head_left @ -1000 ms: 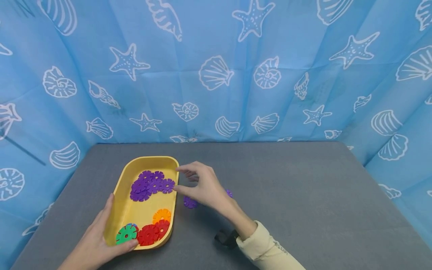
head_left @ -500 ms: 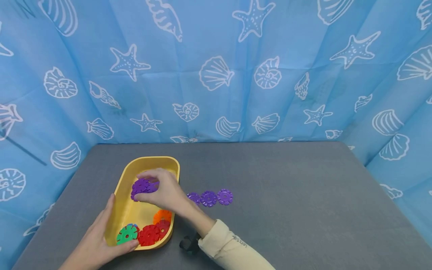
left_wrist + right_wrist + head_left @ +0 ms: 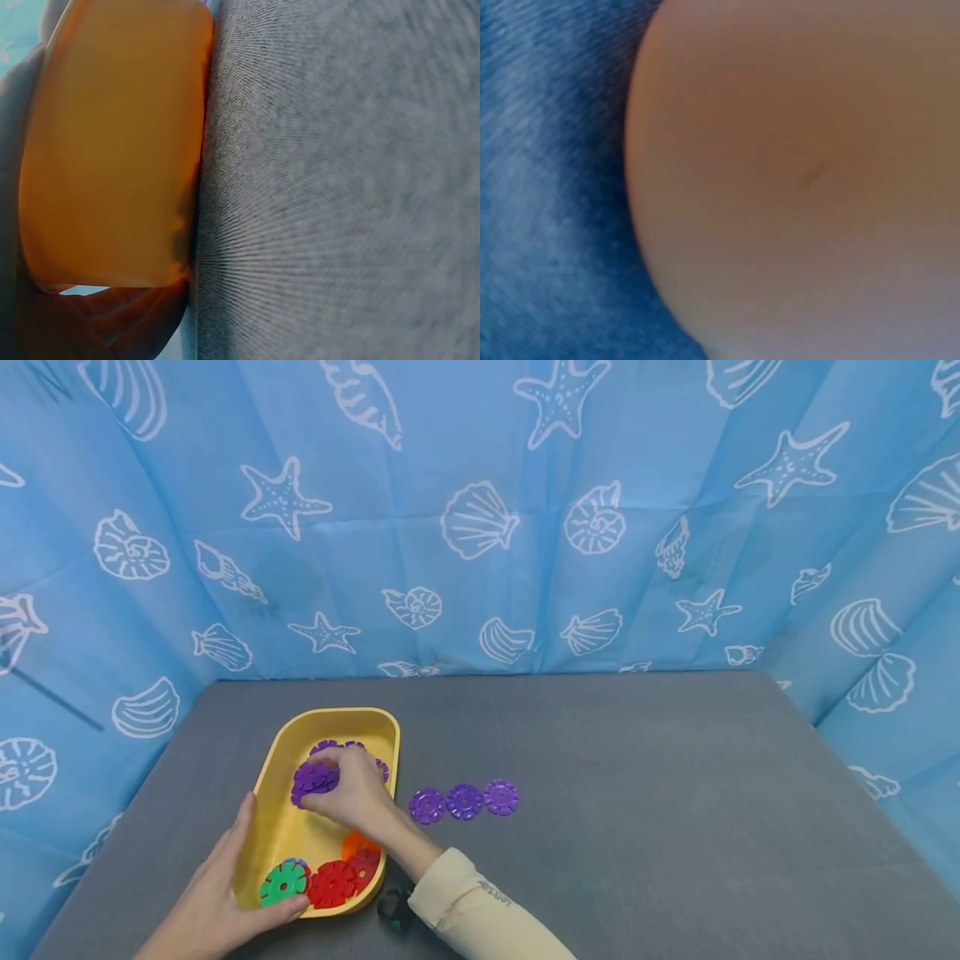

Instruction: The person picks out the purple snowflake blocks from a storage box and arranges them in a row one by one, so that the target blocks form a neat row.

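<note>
In the head view a yellow plastic tray (image 3: 258, 827) stands on the left of the table. My left hand (image 3: 213, 893) grips its near left corner, thumb over the near rim and fingers along the side. The left wrist view has the tray's outer wall (image 3: 112, 150) close up. My right hand (image 3: 348, 789) reaches inside the tray, fingers and thumb curled around purple snowflake discs (image 3: 313, 778); the contact is partly hidden. More purple discs lie behind it. Green (image 3: 283, 882), red (image 3: 332, 883) and orange discs sit at the tray's near end. Blurred skin fills most of the right wrist view.
Three purple discs (image 3: 465, 802) lie in a row on the grey table (image 3: 637, 827), right of the tray. A black strap-like item (image 3: 393, 908) shows below my right wrist. Behind the table hangs a blue curtain (image 3: 480, 610) with white shells and starfish.
My right hand has moved left from above the tray's right rim to the purple discs inside, uncovering the row of three on the table. The left hand and tray have stayed put.
</note>
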Demonstrator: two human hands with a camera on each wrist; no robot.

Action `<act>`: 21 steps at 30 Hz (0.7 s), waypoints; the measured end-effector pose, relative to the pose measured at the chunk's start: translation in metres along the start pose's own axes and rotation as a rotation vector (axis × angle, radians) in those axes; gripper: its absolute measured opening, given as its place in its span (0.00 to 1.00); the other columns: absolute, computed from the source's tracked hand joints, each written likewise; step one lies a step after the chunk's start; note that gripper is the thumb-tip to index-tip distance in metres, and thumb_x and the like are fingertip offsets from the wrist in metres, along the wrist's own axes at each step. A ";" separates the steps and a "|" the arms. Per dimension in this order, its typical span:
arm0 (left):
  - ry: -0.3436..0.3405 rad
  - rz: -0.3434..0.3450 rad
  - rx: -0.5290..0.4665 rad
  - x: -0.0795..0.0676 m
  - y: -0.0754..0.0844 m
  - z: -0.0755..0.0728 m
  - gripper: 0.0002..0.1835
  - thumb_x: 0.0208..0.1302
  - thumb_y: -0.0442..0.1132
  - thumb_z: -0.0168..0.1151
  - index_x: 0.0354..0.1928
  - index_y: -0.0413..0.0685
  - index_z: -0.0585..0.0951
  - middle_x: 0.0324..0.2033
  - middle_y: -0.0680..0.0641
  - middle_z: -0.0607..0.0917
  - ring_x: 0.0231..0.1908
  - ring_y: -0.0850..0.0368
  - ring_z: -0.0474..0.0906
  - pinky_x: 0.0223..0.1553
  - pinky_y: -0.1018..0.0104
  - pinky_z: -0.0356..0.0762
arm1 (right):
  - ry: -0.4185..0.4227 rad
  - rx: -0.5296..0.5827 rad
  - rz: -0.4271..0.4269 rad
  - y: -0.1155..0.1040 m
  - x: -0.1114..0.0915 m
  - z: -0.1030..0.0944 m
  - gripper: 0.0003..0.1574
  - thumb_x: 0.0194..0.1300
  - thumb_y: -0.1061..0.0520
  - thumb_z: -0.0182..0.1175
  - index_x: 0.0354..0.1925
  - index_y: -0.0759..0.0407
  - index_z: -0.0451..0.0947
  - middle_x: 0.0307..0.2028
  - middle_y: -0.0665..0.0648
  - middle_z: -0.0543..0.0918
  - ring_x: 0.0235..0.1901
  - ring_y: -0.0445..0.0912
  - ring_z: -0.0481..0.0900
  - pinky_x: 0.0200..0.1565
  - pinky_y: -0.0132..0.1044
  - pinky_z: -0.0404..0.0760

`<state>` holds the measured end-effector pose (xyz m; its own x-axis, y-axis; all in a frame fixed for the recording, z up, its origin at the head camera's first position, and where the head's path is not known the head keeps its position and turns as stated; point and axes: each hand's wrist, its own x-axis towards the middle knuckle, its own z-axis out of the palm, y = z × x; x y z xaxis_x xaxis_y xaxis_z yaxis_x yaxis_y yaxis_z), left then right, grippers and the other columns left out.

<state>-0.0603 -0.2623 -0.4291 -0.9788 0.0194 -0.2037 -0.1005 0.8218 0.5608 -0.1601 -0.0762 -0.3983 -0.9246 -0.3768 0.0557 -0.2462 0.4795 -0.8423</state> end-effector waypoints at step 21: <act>-0.045 -0.051 -0.008 0.002 0.002 -0.003 0.74 0.55 0.64 0.72 0.80 0.49 0.24 0.69 0.28 0.59 0.59 0.34 0.71 0.48 0.43 0.86 | -0.108 -0.317 0.103 -0.002 0.006 0.012 0.41 0.59 0.47 0.74 0.69 0.51 0.75 0.60 0.55 0.77 0.56 0.45 0.73 0.61 0.30 0.78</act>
<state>-0.0628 -0.2625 -0.4264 -0.9634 0.0039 -0.2680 -0.1512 0.8178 0.5553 -0.1620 -0.0886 -0.4028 -0.9175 -0.3870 -0.0920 -0.2467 0.7350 -0.6316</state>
